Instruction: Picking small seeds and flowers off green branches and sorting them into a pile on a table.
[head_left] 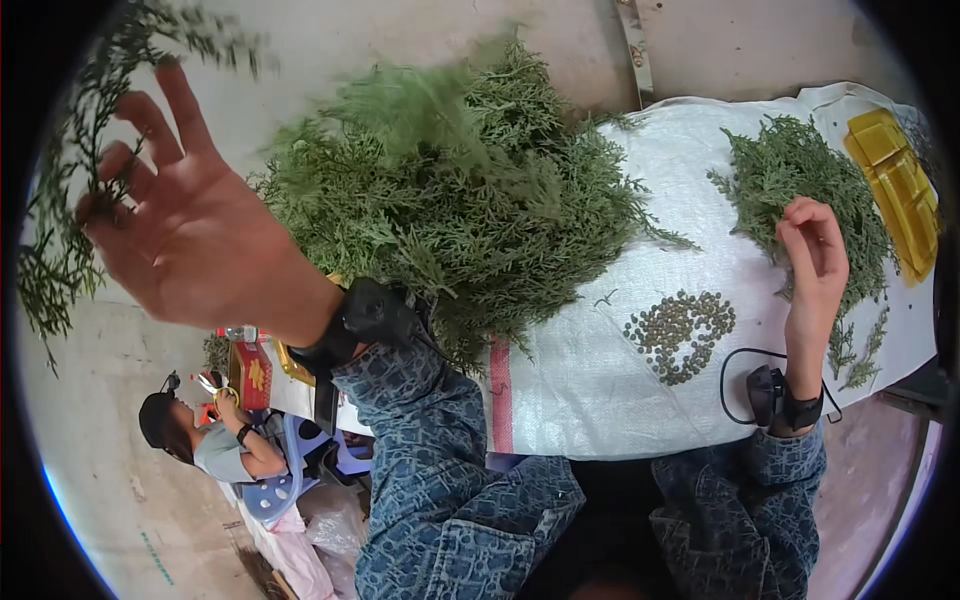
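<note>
My left hand (190, 220) is raised at the upper left, palm showing, with its thumb and forefinger closed on an evergreen sprig (60, 230) that hangs past the fingers. Beside it a large heap of green evergreen sprigs (480, 210) covers the left part of a white woven sack (580, 390); some of its top is smeared by motion. On the right, my right hand (818, 245) is closed with bent fingers over a smaller heap of sprigs (780, 165); what it holds, if anything, is hidden. Small round greenish-brown cones (665, 335) lie scattered between the heaps.
A yellow plastic tray (895, 190) lies at the sack's right edge. Black devices are strapped to both my wrists, and a cable loops by the right one. At the lower left, a person (230, 440) in a black cap holds scissors (212, 385) near a red box (252, 375).
</note>
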